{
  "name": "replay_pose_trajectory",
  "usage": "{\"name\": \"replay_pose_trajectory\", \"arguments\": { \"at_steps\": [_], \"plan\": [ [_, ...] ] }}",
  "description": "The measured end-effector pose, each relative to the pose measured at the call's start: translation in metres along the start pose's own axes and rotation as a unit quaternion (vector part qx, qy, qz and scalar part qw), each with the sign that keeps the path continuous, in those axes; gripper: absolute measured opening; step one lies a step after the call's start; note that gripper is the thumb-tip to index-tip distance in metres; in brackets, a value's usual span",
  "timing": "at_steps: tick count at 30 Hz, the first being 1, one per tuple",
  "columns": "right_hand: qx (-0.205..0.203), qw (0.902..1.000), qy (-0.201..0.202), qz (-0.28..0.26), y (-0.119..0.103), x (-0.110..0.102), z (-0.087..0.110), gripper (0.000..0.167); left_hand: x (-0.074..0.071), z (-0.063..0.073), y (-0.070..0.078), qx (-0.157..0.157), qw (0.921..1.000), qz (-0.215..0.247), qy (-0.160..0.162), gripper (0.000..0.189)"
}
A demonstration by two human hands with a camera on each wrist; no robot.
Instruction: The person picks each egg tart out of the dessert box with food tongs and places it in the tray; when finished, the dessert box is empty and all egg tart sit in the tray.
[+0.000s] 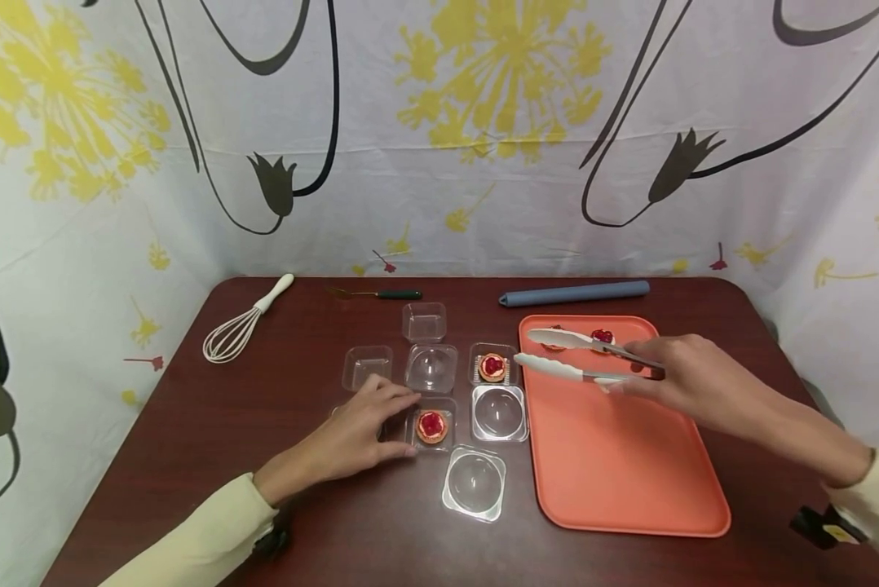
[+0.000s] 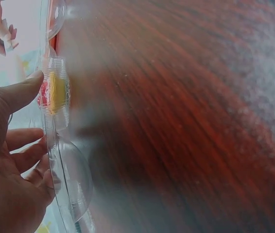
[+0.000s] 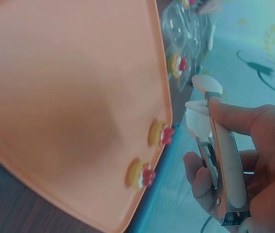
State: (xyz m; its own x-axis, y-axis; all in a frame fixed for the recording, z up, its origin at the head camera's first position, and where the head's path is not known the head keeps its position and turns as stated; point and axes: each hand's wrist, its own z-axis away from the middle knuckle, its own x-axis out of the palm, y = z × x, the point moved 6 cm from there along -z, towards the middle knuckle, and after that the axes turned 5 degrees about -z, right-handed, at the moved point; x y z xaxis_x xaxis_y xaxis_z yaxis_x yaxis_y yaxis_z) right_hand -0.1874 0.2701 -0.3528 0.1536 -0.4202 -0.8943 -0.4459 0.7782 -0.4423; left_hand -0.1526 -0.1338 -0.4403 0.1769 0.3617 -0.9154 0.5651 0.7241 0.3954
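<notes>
My left hand rests at the left side of a clear plastic container that holds a red-topped tart. Thumb and index fingertips are right at its near and far corners, the fingers relaxed and spread. In the left wrist view the thumb lies beside the container. My right hand grips metal tongs with white tips, which stand apart with nothing between them. They hang over the far left of an orange tray. Two tarts, one at the left and one nearer, sit on its far end.
Another tart sits in a container beside the tray. Further containers and domed lids lie around the left hand. Along the back are a white whisk, a green-handled fork-like utensil and a blue-grey roll.
</notes>
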Motion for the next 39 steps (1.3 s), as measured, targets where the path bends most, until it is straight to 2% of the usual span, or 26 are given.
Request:
{"name": "replay_pose_trajectory", "arguments": {
  "at_steps": [4,9,21,26,33,39],
  "plan": [
    [-0.002,0.9999,-0.012,-0.003,-0.014,0.005,-0.002,0.046,-0.001,0.000,0.001,0.002,1.0000,-0.001,-0.001,0.075],
    [-0.020,0.9997,-0.011,-0.004,-0.031,0.011,-0.004,0.035,-0.001,-0.001,0.001,0.005,1.0000,-0.001,-0.002,0.075],
    [-0.100,0.9946,-0.028,-0.007,-0.067,0.029,-0.011,0.032,-0.001,-0.002,0.001,0.005,1.0000,-0.005,-0.004,0.076],
    [-0.114,0.9927,-0.038,0.010,-0.080,0.037,-0.016,0.029,-0.001,-0.002,0.002,0.004,1.0000,-0.004,-0.005,0.076],
    [-0.127,0.9900,-0.060,0.011,-0.094,0.048,-0.022,0.041,-0.002,-0.002,0.002,0.011,0.9999,-0.003,0.004,0.075],
    [-0.139,0.9869,-0.080,0.010,-0.104,0.056,-0.031,0.034,-0.002,-0.002,0.002,0.008,1.0000,-0.002,0.004,0.075]
  ]
}}
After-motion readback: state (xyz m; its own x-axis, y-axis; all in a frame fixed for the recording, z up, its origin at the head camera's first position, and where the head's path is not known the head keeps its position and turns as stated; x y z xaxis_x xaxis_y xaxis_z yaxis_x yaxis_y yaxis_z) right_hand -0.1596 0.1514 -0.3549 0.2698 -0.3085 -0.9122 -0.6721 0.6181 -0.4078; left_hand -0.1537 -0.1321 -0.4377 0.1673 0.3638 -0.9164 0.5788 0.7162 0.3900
